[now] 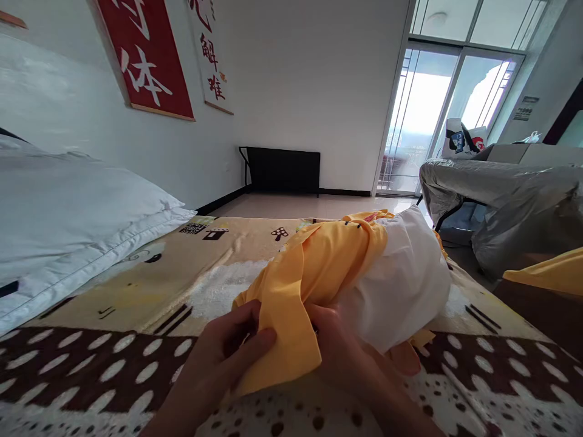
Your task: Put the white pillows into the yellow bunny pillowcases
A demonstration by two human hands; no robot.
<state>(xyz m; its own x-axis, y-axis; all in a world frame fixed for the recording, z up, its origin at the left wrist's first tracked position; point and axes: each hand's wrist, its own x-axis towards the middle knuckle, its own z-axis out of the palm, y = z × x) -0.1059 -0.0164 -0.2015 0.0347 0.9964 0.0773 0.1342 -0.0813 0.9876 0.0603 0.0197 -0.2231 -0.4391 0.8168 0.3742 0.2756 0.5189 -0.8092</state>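
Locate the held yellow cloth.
In the head view's lower centre, the yellow cloth reaches between the left hand and right hand, mostly left of the white bundle.

2 scrolls (148, 57) are hung on the left wall (159, 142).
A black panel (285, 170) is placed by the far wall (319, 79); at right, glass doors (421, 109) are seen beyond draped furniture (492, 182).

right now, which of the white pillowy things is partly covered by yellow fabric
The white bundle on the right, beside the right hand: yellow fabric covers its left part, while the white pillow at the far left shows no yellow.
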